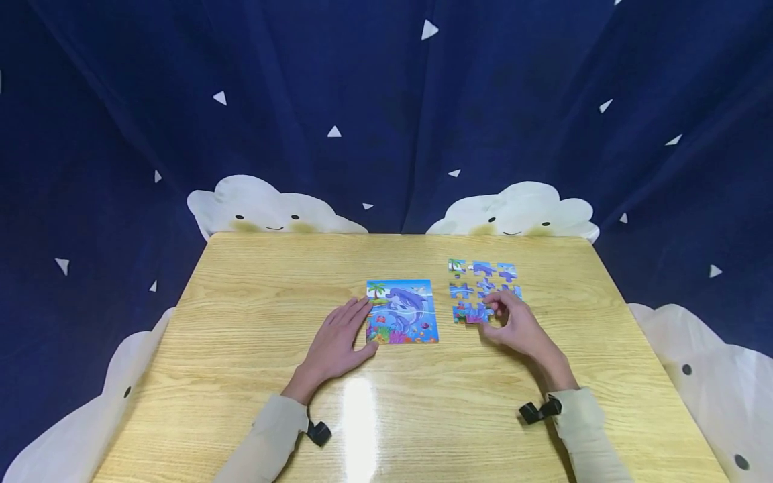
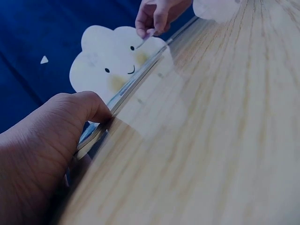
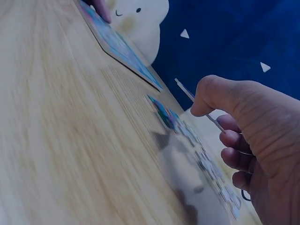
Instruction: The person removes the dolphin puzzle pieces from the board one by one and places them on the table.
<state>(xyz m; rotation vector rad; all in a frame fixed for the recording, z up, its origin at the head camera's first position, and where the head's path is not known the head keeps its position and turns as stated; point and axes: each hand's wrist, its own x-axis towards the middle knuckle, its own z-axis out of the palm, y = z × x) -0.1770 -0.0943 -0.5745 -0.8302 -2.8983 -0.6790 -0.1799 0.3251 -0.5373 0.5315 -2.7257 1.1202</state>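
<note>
A square dolphin picture board (image 1: 401, 312) lies flat on the wooden table. My left hand (image 1: 339, 339) rests at its left edge, fingers fairly straight over the upper corner and thumb at the lower one; in the left wrist view the thumb (image 2: 89, 105) touches the board's rim. To the right, several jigsaw pieces (image 1: 483, 269) of the same dolphin scene lie in rows with small gaps. Over the lower row, my right hand (image 1: 513, 325) pinches one jigsaw piece (image 3: 185, 90) between thumb and fingers. The right wrist view shows that piece edge-on, lifted off the table.
The light wooden table (image 1: 253, 288) extends around both hands. Behind it hangs a dark blue curtain (image 1: 374, 80) with white triangles, and white cloud shapes (image 1: 519, 209) with faces line the table's edges. A black strap with a small block (image 1: 318, 431) sits on each wrist.
</note>
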